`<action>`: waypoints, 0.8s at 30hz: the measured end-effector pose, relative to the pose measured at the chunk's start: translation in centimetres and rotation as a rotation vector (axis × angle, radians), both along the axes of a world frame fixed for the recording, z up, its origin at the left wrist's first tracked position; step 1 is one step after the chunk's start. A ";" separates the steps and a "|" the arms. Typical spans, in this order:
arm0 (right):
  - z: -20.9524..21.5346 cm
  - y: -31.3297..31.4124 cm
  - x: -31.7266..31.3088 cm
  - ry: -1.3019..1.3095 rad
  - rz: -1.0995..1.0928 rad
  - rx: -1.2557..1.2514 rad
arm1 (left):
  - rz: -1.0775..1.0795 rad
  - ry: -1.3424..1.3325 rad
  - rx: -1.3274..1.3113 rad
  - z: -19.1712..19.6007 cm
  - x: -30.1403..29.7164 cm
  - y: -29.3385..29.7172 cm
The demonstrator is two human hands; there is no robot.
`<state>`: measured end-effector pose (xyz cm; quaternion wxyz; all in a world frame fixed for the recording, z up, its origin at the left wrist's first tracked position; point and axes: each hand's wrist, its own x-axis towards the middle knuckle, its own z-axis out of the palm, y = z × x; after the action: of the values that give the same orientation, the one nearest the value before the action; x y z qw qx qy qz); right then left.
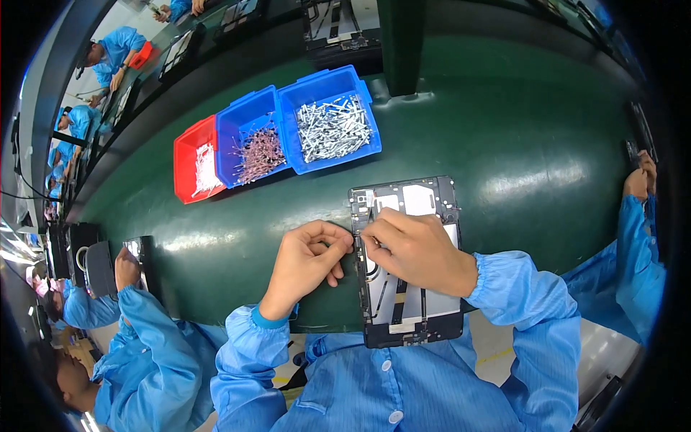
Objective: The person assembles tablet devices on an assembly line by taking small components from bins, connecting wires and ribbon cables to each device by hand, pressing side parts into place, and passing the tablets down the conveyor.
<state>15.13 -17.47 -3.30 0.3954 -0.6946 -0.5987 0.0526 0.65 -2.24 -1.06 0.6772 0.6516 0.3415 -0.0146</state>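
An opened tablet, its inner boards, ribbon cables and pale panels exposed, lies before me at the front edge of the bench. My right hand reaches over its upper left part, fingers bent together in a pinch near the frame. Beside the tablet's left edge is my left hand, thumb and fingertips pressed together close to that edge. Whatever either hand pinches is too small or hidden to make out. The fingertips of both hands are a short way apart.
Beyond the tablet stand a red bin of white small parts, a blue bin of pinkish wired parts and a blue bin of silvery strips. A green post rises behind them. Co-workers' hands are at both sides.
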 end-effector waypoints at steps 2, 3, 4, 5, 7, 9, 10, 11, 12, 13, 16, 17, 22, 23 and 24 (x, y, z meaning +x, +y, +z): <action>0.1 0.1 0.0 -0.009 0.001 0.007 | 0.003 0.003 -0.001 0.0 0.0 0.0; 0.2 0.1 0.0 -0.020 0.005 0.016 | 0.007 0.005 0.002 0.1 0.1 0.1; 0.2 0.1 0.0 -0.018 0.000 0.014 | 0.009 0.007 0.006 0.1 0.1 0.1; 0.2 0.1 0.1 -0.008 0.003 0.020 | 0.004 0.010 0.004 0.2 0.2 0.1; 0.2 0.1 0.1 0.004 0.002 0.027 | 0.013 0.008 -0.003 0.3 0.4 0.1; 0.1 0.0 0.2 0.016 0.008 0.035 | 0.008 0.012 0.001 0.4 0.5 0.0; 0.1 0.0 0.2 0.018 0.006 0.036 | 0.007 0.015 0.005 0.5 0.5 0.0; 0.2 0.0 0.2 0.018 0.012 0.036 | 0.005 0.017 0.006 0.4 0.5 0.0; 0.2 0.0 0.2 0.017 0.018 0.037 | 0.009 0.016 0.011 0.4 0.4 0.0; 0.1 0.0 0.2 0.018 0.017 0.037 | 0.012 0.014 0.015 0.3 0.4 0.0; 0.0 0.0 0.3 0.010 0.022 0.031 | 0.003 0.019 0.019 0.4 0.5 0.0; 0.0 -0.1 0.3 0.007 0.025 0.025 | 0.002 0.019 0.020 0.4 0.6 0.0; 0.2 -0.1 0.4 -0.003 0.042 0.015 | -0.005 0.056 -0.030 0.6 0.8 0.4; 0.1 -0.1 0.4 0.000 0.043 0.021 | -0.004 0.056 -0.029 0.6 0.9 0.4; 0.1 -0.1 0.4 0.002 0.045 0.026 | 0.003 0.074 -0.035 0.7 1.0 0.4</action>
<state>15.56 -17.55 -3.21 0.4037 -0.6757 -0.6144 0.0545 1.66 -1.87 -0.40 0.6756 0.6380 0.3669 -0.0438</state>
